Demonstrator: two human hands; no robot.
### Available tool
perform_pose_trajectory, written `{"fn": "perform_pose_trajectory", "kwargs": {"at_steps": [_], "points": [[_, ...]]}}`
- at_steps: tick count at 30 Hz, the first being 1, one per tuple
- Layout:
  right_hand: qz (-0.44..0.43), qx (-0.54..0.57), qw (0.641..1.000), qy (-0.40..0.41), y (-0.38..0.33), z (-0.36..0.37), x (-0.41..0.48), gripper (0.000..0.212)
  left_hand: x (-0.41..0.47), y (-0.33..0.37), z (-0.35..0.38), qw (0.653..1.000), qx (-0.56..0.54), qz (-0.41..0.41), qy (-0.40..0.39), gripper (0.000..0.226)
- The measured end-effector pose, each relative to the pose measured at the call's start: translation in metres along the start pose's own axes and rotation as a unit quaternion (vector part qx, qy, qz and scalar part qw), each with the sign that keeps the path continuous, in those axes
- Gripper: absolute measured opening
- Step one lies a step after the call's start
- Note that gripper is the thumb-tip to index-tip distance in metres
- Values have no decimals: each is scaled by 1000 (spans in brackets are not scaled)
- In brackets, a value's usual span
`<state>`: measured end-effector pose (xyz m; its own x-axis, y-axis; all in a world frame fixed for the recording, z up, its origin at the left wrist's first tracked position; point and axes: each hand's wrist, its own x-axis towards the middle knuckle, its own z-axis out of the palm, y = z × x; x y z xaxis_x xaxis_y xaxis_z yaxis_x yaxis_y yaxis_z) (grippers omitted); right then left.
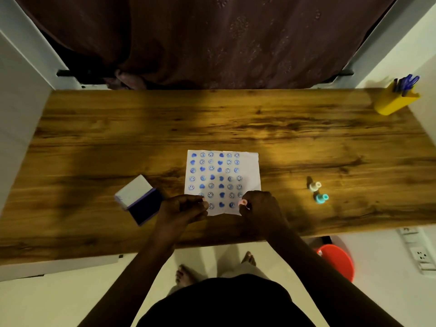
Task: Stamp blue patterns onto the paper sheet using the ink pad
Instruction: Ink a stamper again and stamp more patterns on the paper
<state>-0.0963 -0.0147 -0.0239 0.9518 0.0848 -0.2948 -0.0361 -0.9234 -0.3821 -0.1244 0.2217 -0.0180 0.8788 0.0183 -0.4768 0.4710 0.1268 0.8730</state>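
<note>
Paper sheet [250, 171] (square, blue-stamped), woodgrain table [118, 128]

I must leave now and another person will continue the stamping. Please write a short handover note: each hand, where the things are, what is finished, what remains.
Left hand: pinched at the near left corner of the paper sheet; what it grips is unclear.
Right hand: holds a small pink stamp over the sheet's near right edge.
Ink pad: open, left of the sheet.
Two spare stamps: on the table, right of the sheet.
Done: six columns of blue hearts and smiley faces.
Left: the blank strip along the right side; the nearest marks are partly hidden by the hands.
</note>
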Motion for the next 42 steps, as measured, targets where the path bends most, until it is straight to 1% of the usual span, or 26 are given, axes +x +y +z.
{"fn": "perform_pose_trajectory", "kwargs": {"at_steps": [3,7,10,15,18,21,24,26,28,30,32,35,38,42], "points": [[5,3,1000,2,0,2,0,30,1,2,4,1000,-13,-2,0,24],[13,-7,1000,14,-2,4,1,35,0,9,11,1000,-21,13,-5,19],[11,-42,999,11,-6,3,4,37,-3,16,16,999,-16,33,-15,30],[0,-62,998,16,-4,-1,6,38,-4,18,17,999,-15,41,-10,17],[-11,-45,999,18,0,-6,7,34,-3,17,18,999,-13,41,-8,19],[-8,34,999,31,7,-26,6,29,-1,15,23,999,4,32,-1,24],[29,150,986,70,22,-59,-1,23,0,12,32,999,13,31,-4,27],[53,263,960,73,35,-77,-12,24,-2,11,44,999,17,31,-21,29],[62,391,918,34,43,-86,-26,26,-6,10,58,999,23,27,-40,30],[58,467,882,-6,50,-86,-41,34,-10,8,74,997,44,27,-62,28],[44,500,865,-30,58,-80,-53,35,-14,7,89,993,66,26,-92,25],[38,510,858,-45,72,-68,-63,22,-18,7,110,987,96,31,-128,26],[36,509,858,-50,82,-63,-69,17,-19,7,125,981,122,31,-150,28],[16,506,862,-38,93,-65,-74,18,-17,7,137,975,155,32,-155,27]]}}
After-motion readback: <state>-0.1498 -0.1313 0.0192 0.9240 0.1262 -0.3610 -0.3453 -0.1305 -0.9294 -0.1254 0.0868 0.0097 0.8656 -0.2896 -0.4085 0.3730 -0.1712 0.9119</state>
